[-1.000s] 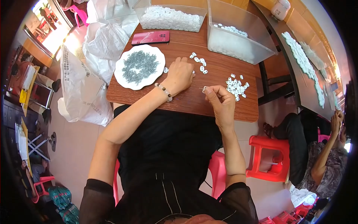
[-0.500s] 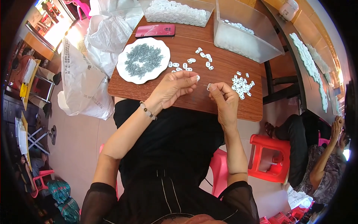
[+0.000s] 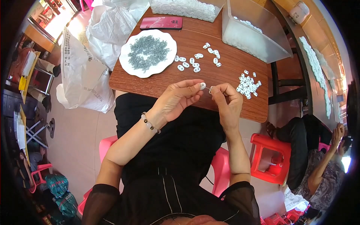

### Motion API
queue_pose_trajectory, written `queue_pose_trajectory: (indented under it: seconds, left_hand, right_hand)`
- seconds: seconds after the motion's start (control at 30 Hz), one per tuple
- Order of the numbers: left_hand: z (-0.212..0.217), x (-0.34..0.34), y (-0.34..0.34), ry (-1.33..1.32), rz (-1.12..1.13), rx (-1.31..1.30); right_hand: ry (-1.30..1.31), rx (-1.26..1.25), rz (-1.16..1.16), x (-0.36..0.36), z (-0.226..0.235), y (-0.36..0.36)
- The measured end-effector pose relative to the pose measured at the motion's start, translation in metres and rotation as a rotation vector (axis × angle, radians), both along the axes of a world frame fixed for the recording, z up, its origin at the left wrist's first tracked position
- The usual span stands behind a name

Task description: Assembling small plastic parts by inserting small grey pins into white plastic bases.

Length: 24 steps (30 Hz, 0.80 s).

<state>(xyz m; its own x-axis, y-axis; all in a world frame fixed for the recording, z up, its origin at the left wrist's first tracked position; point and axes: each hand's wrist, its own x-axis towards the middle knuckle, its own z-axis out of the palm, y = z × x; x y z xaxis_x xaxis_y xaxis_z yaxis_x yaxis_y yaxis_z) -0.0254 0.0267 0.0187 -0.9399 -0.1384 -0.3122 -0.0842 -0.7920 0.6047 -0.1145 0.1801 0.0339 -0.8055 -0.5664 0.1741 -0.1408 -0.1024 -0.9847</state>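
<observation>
Over the near edge of the brown table (image 3: pixel 210 35), my left hand (image 3: pixel 175 98) is closed in a pinch on a small white oval plastic piece with holes (image 3: pixel 203 86). Just beside it, my right hand (image 3: pixel 229 102) pinches another small white piece, mostly hidden by the fingertips. A thin metal pin (image 3: pixel 207 88) spans the short gap between the two pieces. Beyond my left hand lie several loose white ovals (image 3: pixel 196 69). To the right of my right hand is a pile of smaller white pieces (image 3: pixel 247 87).
A scalloped white plate (image 3: pixel 125 63) holds many small grey metal pins (image 3: pixel 148 52). Behind it lies a pink phone (image 3: pixel 161 23). Clear plastic bins (image 3: pixel 255 45) line the far side. White sacks (image 3: pixel 80 77) stand left; a red stool (image 3: pixel 270 159) and a seated person (image 3: pixel 318 168) are right.
My hands have come closer together, so the pin now reaches the left-hand oval. That oval has turned to show its flat face. The whole view has shifted slightly.
</observation>
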Motion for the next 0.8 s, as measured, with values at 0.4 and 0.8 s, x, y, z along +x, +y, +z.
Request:
queue_pose_trajectory:
  seconds: [0.4,0.8]
  left_hand:
    - [0.004,0.004,0.006,-0.012,0.066,0.037]
    - [-0.002,0.006,0.007,0.013,0.037,0.012]
  right_hand:
    - [0.063,0.036,-0.022,0.001,-0.004,-0.001]
    - [-0.028,-0.007,0.007,0.002,-0.005,-0.001]
